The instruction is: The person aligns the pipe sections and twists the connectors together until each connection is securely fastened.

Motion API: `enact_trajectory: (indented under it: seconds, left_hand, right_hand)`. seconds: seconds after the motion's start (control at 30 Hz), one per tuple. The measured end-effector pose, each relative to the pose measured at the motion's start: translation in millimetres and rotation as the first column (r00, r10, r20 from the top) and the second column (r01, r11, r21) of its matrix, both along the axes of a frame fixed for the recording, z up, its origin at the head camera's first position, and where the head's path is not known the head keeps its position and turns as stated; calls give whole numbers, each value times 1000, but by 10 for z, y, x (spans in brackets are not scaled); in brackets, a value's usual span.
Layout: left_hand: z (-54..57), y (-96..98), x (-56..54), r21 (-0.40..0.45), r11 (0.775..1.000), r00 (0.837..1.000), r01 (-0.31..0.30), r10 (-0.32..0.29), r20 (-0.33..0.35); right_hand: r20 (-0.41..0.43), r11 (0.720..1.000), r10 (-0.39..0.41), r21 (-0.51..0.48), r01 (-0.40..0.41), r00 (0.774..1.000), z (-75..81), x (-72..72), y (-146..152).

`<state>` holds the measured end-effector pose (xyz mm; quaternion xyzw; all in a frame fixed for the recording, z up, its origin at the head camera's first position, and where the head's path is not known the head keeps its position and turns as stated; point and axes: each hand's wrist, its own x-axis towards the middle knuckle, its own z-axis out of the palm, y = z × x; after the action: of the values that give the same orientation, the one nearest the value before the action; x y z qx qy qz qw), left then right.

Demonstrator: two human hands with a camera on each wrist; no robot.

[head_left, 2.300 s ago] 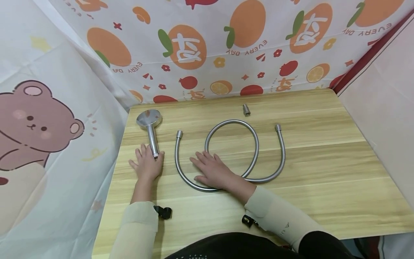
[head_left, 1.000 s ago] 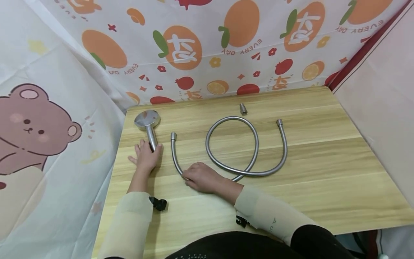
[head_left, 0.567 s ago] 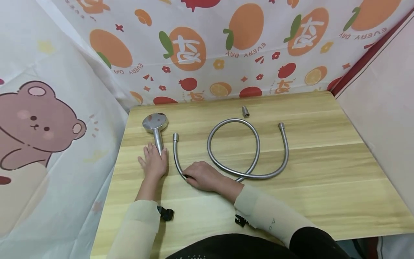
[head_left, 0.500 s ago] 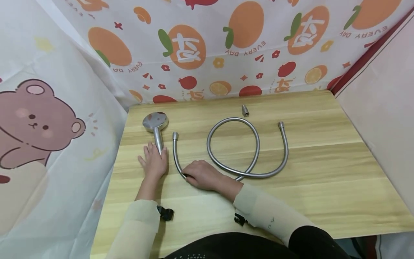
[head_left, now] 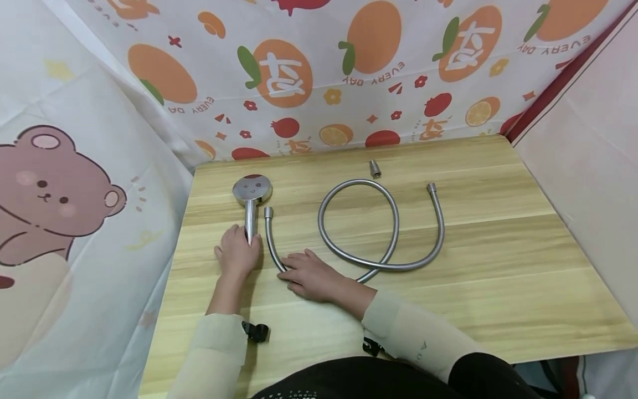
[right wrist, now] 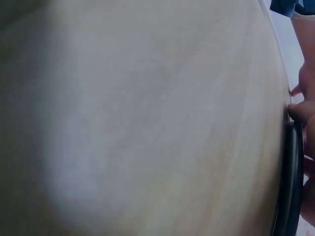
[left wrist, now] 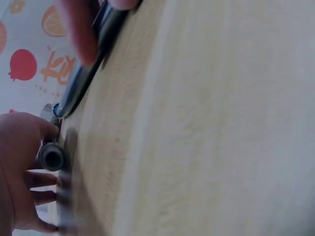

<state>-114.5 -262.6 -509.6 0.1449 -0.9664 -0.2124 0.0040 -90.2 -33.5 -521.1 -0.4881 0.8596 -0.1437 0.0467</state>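
In the head view a chrome shower head [head_left: 252, 190] lies at the left of the table, face up. My left hand [head_left: 236, 253] holds its handle low down, fingers curled beside it and the thumb on the other side. The handle's round open end [left wrist: 51, 156] shows under that hand in the left wrist view. A grey metal shower hose [head_left: 396, 221] lies looped in the middle, its left end [head_left: 268, 213] close to the handle. My right hand [head_left: 311, 275] rests on the hose's lower left bend with fingers loosely spread; part of the hose is hidden beneath it.
A small metal connector [head_left: 375, 169] lies behind the loop. The hose's other end [head_left: 431, 188] points to the back right. The wooden table [head_left: 498, 277] meets a fruit-print curtain [head_left: 324, 66] at the back and a bear-print cloth [head_left: 89, 249] on the left.
The shower head has turned more upright and shifted right, toward the hose end, with my left fingers now curled. My right hand first gripped the hose's left bend, then its fingers spread out.
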Motion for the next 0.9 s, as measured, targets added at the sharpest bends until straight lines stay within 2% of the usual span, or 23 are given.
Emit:
enact_trajectory:
  seconds: [0.1,0.2,0.3,0.37,0.43,0.47,0.6,0.67,0.7,0.73,0.83,0.9]
  left_hand:
    - [44,18,-27,-9,1000,1000,-28,28,-5]
    - [64,39,-51,38,998,998,-45,43,53]
    - [65,40,-65,152,985,991,-84,66,118]
    - [63,23,-63,246,962,985,-119,83,151]
    - [59,2,-51,346,925,980,-157,102,171]
    - [59,-10,-41,401,899,978,-174,110,178]
    - [70,-38,5,599,764,969,-240,147,200]
    - [77,-41,17,667,694,963,-269,176,205]
    - [82,-38,19,689,669,960,-280,190,206]
    - [86,-34,17,701,653,958,-287,202,204]
    - [106,-4,0,725,628,958,-283,222,182]
    - [119,23,-16,725,635,963,-265,218,161]
  right_hand:
    - [-35,997,15,-73,-18,999,-3,-17,13]
    - [-81,988,29,-147,-40,996,-31,-39,19]
    - [-111,979,25,-199,-46,994,-75,-49,22]
    - [-109,977,18,-209,-40,994,-104,-40,28]
    - [-88,980,10,-197,-27,996,-125,-20,32]
    - [-78,983,8,-183,-22,997,-131,-7,33]
    - [-24,993,5,-120,-8,1000,-136,34,37]
    - [15,996,-3,-95,4,1000,-120,43,44]
    - [36,996,-8,-88,11,999,-112,42,50]
    - [66,996,-17,-85,23,998,-101,40,56]
    - [137,995,-40,-81,51,990,-105,22,78]
    - [171,994,-53,-90,69,984,-120,11,85]
